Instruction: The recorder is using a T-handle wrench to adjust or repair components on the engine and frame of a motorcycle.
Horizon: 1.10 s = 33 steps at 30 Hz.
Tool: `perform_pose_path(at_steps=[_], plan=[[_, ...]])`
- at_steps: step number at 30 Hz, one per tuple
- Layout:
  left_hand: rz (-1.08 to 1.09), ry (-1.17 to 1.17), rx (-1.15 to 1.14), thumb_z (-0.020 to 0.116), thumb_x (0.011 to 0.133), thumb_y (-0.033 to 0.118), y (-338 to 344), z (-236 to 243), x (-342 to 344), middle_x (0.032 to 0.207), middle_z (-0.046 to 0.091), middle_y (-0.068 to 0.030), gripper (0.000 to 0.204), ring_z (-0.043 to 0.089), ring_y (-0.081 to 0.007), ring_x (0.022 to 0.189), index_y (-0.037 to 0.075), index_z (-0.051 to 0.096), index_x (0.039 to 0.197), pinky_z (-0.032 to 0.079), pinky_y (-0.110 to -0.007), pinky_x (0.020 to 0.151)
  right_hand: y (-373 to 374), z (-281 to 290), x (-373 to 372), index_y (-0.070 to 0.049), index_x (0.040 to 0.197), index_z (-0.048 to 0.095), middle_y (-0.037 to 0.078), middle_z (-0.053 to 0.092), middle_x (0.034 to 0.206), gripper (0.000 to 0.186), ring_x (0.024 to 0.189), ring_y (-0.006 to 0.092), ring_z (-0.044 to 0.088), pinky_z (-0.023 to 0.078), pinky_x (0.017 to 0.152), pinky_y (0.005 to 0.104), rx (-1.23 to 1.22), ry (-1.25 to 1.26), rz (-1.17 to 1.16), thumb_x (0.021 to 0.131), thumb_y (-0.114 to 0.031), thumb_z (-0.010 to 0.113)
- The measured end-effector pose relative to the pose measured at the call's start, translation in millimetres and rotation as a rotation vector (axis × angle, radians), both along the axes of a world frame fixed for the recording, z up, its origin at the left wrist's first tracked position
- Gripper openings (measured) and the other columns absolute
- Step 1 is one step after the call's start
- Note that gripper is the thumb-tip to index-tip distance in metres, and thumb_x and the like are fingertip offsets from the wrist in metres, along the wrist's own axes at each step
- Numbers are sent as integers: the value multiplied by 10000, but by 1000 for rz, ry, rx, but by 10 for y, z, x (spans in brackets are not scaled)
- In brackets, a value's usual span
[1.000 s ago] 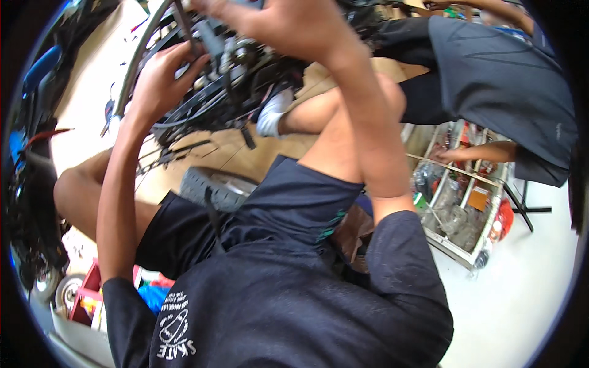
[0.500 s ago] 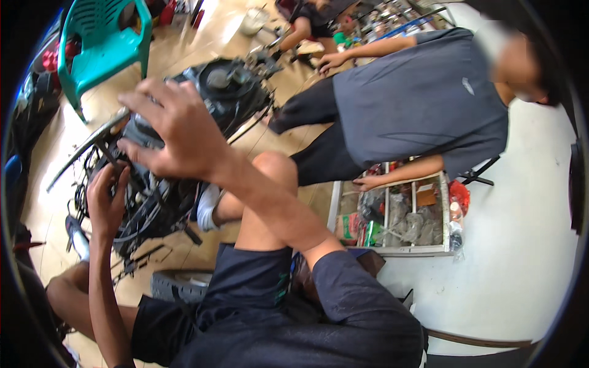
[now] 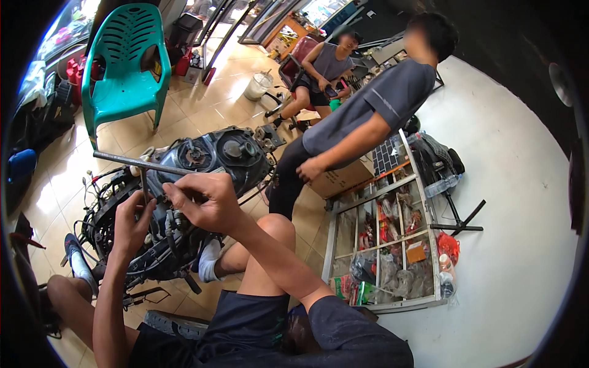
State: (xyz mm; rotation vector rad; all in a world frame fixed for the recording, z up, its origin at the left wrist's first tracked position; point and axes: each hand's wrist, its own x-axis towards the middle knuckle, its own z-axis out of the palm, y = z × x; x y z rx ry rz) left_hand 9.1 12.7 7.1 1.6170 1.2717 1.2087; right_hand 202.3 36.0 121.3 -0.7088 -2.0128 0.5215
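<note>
A metal T-handle wrench stands over the stripped motorcycle frame, its long crossbar tilted slightly down to the right. Thumb and fingers of my left hand are closed round its thin upright shaft, just under the bar. My right hand is curled at the bar's right end, its fingers bent over the metal. Where the shaft's lower end sits is hidden behind my left hand and the dark parts. Beyond the bar lies a black housing with round openings, with cables and hoses spread on the left.
A green plastic chair stands at the far left. One person in grey stands at right beside a glass-topped cabinet of packaged parts; another person sits farther back. A white bucket is on the tiled floor.
My right hand has come down from above the wrench and curled at the bar's right end. The view has tilted up, and the standing person has turned and straightened.
</note>
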Motion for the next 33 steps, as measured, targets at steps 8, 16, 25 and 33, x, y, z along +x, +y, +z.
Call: perform_pose_path(at_steps=[8,16,25,33], plan=[[8,-7,137,647,930,66,-64,7,94,779,661,-137,103,647,-246,680,-16,612,981,499,-331,629,159,164,208,21,870,690,44,664,750,134,645,82,614,462,578,222,-96,125,-222,923,-102,688],[-15,108,211,672,916,93,-157,52,97,839,668,-166,103,661,-317,716,6,645,964,525,-366,656,252,46,193,6,940,705,77,690,824,111,684,148,652,499,589,275,81,-194,-259,914,-102,695],[42,105,139,656,918,89,-141,-38,114,860,681,-170,146,677,-330,761,28,640,1049,529,-385,671,-190,363,225,3,652,653,37,602,539,200,449,78,563,396,431,224,-324,21,436,833,-2,737],[-39,-4,52,606,942,63,-45,-28,116,879,682,-169,137,669,-312,792,-18,617,1053,521,-372,707,-87,218,108,24,706,643,80,569,560,226,475,119,521,376,460,269,-154,150,-47,892,-77,722]])
